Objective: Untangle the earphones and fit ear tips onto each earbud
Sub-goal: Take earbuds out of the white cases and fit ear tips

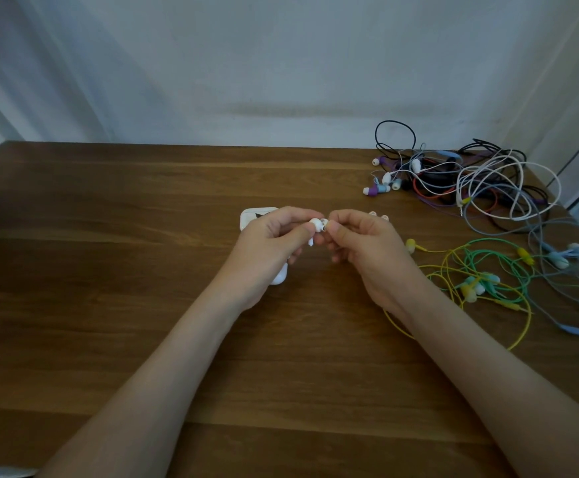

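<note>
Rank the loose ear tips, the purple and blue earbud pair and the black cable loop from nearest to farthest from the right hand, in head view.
1. Loose ear tips, just behind the right hand.
2. Purple and blue earbud pair, farther back.
3. Black cable loop, farthest back, on the right.

A brown wooden table spread beneath the fingers, a small white box lay just behind them, and a pale wall rose well beyond.

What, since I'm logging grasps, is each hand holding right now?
Left hand: gripping the white earbud.
Right hand: pinching an ear tip at the earbud.
</note>
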{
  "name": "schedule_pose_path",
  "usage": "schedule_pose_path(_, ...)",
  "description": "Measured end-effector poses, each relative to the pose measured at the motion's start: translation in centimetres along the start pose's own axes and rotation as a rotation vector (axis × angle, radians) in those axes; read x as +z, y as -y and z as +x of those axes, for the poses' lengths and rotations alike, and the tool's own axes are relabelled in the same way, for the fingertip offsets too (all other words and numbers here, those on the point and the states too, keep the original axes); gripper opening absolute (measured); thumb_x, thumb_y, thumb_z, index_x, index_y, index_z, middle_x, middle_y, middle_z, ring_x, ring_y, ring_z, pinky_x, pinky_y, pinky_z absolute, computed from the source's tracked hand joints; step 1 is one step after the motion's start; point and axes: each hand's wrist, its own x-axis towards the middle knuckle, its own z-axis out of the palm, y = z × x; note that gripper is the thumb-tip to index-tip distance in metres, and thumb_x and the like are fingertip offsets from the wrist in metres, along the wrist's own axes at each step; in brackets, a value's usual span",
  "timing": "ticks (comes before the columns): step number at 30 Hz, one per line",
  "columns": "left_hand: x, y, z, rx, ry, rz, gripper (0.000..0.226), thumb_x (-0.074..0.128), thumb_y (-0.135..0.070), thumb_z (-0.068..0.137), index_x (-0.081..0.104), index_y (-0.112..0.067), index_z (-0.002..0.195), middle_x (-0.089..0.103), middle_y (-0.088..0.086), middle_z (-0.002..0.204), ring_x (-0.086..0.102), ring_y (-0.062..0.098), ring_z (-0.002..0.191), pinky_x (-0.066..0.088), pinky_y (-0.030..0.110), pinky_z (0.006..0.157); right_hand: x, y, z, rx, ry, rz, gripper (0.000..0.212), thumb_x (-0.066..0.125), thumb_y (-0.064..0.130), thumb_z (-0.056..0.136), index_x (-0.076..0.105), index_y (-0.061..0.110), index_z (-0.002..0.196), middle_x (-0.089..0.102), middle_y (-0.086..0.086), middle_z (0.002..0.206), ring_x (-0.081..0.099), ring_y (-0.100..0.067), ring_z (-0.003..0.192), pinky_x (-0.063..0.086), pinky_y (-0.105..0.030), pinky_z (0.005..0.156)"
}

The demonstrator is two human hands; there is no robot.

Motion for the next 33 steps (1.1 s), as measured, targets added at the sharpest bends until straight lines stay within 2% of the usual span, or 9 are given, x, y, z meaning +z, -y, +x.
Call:
schedule_pose_path(7, 0.07, 0.13, 0.07, -0.007, -0.014, 0.02, 0.017, 0.061, -0.021, 0.093, 0.07, -0.021, 0.107, 0.07, 0.004, 0.086, 0.053, 0.003, 0.066, 0.042, 0.017, 0.059, -0.3, -0.11, 0.19, 0.057, 0.051, 0.061, 0.017, 0.048, 0.005, 0.096, 0.064, 0.01, 0.096, 0.066, 0.001, 0.075, 0.054, -0.007, 0.068, 0.044, -0.023, 0.062)
schedule_pose_path(12, 0.22, 0.16, 0.08, -0.001, -0.019, -0.002, 0.015, 0.061, -0.019, 0.092, 0.07, -0.018, 0.105, 0.069, 0.0, 0.079, 0.052, 0.003, 0.063, 0.042, 0.016, 0.057, -0.19, -0.2, 0.13, 0.027, 0.073, 0.11, 0.02, 0.045, 0.004, 0.096, 0.062, 0.011, 0.088, 0.062, 0.001, 0.071, 0.051, -0.008, 0.068, 0.043, -0.022, 0.061)
schedule_pose_path(22, 0.36, 0.16, 0.05, 0.0, -0.047, -0.025, 0.017, 0.061, -0.018, 0.093, 0.069, -0.016, 0.107, 0.071, 0.0, 0.08, 0.053, 0.007, 0.067, 0.041, 0.015, 0.055, 0.16, -0.31, 0.15, -0.017, -0.078, 0.069, 0.02, 0.048, 0.004, 0.096, 0.062, 0.013, 0.085, 0.056, 0.001, 0.072, 0.051, -0.009, 0.069, 0.045, -0.023, 0.063)
schedule_pose_path(33, 0.27, 0.16, 0.05, -0.001, -0.03, -0.005, 0.017, 0.062, -0.019, 0.092, 0.069, -0.017, 0.106, 0.071, 0.012, 0.091, 0.053, 0.009, 0.069, 0.041, 0.016, 0.056, 0.14, -0.33, 0.04, -0.019, -0.04, -0.02, 0.021, 0.049, 0.006, 0.095, 0.064, 0.016, 0.085, 0.063, 0.002, 0.073, 0.053, -0.01, 0.072, 0.044, -0.024, 0.063)
